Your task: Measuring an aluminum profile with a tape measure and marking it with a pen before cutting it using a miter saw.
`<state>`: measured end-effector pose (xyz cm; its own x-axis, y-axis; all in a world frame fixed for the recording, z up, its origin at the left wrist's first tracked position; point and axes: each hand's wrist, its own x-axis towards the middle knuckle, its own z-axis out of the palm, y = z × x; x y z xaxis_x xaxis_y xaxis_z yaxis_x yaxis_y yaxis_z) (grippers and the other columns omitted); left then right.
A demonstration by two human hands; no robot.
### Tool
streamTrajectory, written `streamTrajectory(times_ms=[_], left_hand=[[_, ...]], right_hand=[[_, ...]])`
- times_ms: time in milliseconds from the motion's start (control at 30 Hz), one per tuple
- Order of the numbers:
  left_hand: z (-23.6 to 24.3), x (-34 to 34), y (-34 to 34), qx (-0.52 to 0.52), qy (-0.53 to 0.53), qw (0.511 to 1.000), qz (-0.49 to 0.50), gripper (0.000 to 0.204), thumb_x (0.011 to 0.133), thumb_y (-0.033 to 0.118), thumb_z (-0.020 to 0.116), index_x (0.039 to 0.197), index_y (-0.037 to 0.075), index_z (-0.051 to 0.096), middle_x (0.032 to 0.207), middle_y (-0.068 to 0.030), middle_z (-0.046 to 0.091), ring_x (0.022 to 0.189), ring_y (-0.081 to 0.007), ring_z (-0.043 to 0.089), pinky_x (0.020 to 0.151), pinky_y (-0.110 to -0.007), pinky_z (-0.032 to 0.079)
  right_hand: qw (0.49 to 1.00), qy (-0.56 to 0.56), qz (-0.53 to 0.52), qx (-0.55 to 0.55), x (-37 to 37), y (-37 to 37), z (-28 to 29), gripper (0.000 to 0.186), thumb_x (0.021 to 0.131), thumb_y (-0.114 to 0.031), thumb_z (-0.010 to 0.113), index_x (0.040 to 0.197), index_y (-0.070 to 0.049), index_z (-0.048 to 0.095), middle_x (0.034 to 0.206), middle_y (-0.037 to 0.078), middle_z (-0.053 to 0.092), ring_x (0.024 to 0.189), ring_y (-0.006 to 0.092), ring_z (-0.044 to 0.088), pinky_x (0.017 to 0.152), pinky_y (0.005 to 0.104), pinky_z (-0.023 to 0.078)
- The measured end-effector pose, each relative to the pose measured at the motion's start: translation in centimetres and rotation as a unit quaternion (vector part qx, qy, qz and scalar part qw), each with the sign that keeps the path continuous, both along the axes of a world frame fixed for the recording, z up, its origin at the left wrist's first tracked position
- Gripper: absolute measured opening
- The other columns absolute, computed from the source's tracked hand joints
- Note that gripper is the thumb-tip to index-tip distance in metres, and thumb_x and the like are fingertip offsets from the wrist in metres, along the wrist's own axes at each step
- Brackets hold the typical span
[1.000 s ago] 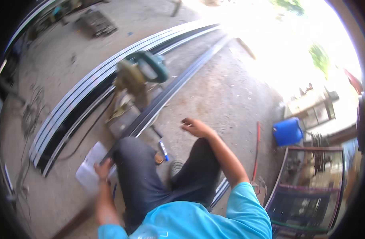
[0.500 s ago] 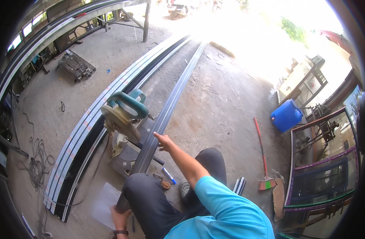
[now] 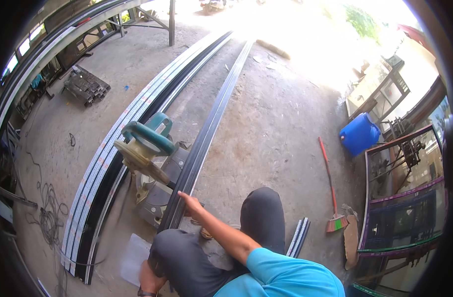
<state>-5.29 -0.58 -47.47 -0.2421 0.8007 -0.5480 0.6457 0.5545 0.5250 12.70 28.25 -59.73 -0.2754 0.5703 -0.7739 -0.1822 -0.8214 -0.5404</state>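
Note:
A long dark grey metal profile (image 3: 211, 119) runs away from me, lying across the base of a mitre saw (image 3: 144, 148) with a teal handle. My right hand (image 3: 189, 203) grips the profile beside the saw. Low at the left of my bent knee, my left hand (image 3: 149, 274) is closed round the near end of the profile, which is mostly hidden by the knee. A white sheet (image 3: 135, 257) lies beside that hand. A small brown object (image 3: 205, 233) is partly hidden under my right arm.
Bundled long profiles (image 3: 112, 153) and tangled cables (image 3: 50, 213) lie at left, stacked metal pieces (image 3: 85, 86) beyond. At right are a red broom (image 3: 335, 222), blue container (image 3: 360, 133) and leaning framed glass panels (image 3: 399, 198). Short profiles (image 3: 298, 237) lie by my right knee.
My right hand has moved from above my right knee onto the profile. My left hand stays low at the near end. The view has tilted up, showing more of the floor ahead.

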Motion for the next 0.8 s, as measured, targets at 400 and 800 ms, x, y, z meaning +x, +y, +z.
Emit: streamTrajectory(times_ms=[400,800], left_hand=[[-1.9,-2.1,-10.5,0.088,0.208,0.973,0.050,0.088,0.060,0.027,0.082,0.135,0.000,0.043,0.125,-0.0247,0.054,0.121,-0.0442,0.049,0.103,-0.054,0.039],[-14.6,-10.7,-21.8,0.089,0.285,0.954,0.026,0.095,0.056,0.011,0.078,0.138,-0.001,0.031,0.137,-0.0263,0.042,0.131,-0.0478,0.037,0.109,-0.060,0.028]], right_hand=[[0.966,-0.028,-0.248,0.063,2.0,16.9,2.9,0.051,0.101,-0.033,0.058,0.126,0.011,0.054,0.115,0.019,0.067,0.099,0.0305,0.067,0.089,0.0461,0.054],[0.975,0.015,-0.216,0.050,-1.5,4.4,-1.4,0.066,0.100,-0.051,0.053,0.124,0.010,0.056,0.118,0.022,0.066,0.104,0.0322,0.065,0.093,0.0454,0.051]])
